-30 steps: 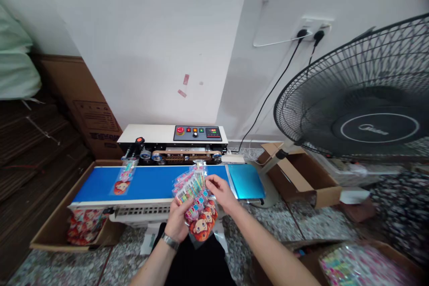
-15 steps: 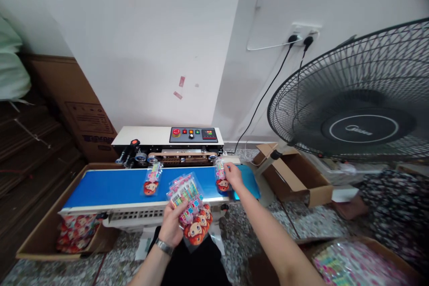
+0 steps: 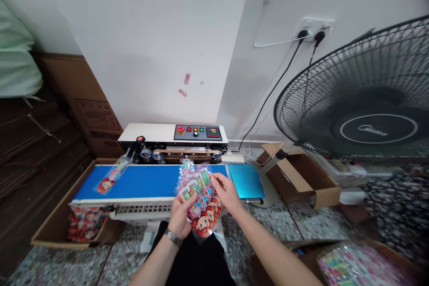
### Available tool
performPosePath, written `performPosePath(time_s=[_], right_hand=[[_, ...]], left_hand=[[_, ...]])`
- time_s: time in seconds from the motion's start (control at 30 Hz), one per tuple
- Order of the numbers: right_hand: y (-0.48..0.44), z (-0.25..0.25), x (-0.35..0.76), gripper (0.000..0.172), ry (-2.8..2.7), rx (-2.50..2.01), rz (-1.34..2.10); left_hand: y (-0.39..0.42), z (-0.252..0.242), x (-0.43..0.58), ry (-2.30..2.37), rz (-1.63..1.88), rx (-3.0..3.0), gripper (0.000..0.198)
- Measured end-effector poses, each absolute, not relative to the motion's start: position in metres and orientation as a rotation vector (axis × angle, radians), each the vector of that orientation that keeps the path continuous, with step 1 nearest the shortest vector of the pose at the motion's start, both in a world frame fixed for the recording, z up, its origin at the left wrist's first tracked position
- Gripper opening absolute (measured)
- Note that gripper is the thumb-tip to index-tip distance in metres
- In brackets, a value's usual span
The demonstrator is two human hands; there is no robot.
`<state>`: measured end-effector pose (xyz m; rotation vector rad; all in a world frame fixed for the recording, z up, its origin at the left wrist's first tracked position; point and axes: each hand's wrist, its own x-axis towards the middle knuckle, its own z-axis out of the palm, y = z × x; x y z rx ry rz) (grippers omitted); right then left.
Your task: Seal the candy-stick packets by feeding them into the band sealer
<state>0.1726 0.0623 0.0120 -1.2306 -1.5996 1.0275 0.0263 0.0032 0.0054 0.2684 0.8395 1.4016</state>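
Note:
My left hand (image 3: pixel 180 216), a watch on its wrist, is closed around a fanned stack of colourful cartoon-printed packets (image 3: pixel 200 199) held in front of me. My right hand (image 3: pixel 226 192) touches the stack's upper right edge, thumb and fingers pinched on the top packet. Just beyond the stack runs the blue conveyor belt (image 3: pixel 147 181) of a sealing machine (image 3: pixel 174 140). One packet (image 3: pixel 109 178) lies near the belt's left end. Another packet (image 3: pixel 186 164) stands at the machine's sealing slot, partly hidden by the stack.
A cardboard box (image 3: pixel 77 228) under the belt's left end holds sealed packets. An open box (image 3: pixel 298 176) and a large black fan (image 3: pixel 365 103) stand on the right. A box of packets (image 3: pixel 362 266) lies at bottom right. Cables run to a wall socket (image 3: pixel 311 31).
My right hand came back from the belt's right end to the stack after leaving a packet there. The packets on the belt travelled left.

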Motion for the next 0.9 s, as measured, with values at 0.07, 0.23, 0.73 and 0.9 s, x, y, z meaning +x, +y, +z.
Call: performPosePath(time_s=[0.07,0.23,0.73,0.9], right_hand=[[0.068,0.006,0.180,0.031,-1.498,-1.277,0.953],[0.098,-0.023,0.218,0.037,-1.272,-1.413,0.850],[0.093,-0.027,0.225,0.033,-1.363,-1.308,0.750],[0.105,-0.042,0.235,0.035,-1.309,-1.523,0.673]], left_hand=[[0.003,0.006,0.026,0.862,1.399,0.262,0.041],[0.002,0.001,0.020,0.923,1.384,0.230,0.038],[-0.003,0.008,0.014,0.843,1.283,0.284,0.045],[-0.006,0.007,0.018,0.860,1.301,0.274,0.047]])
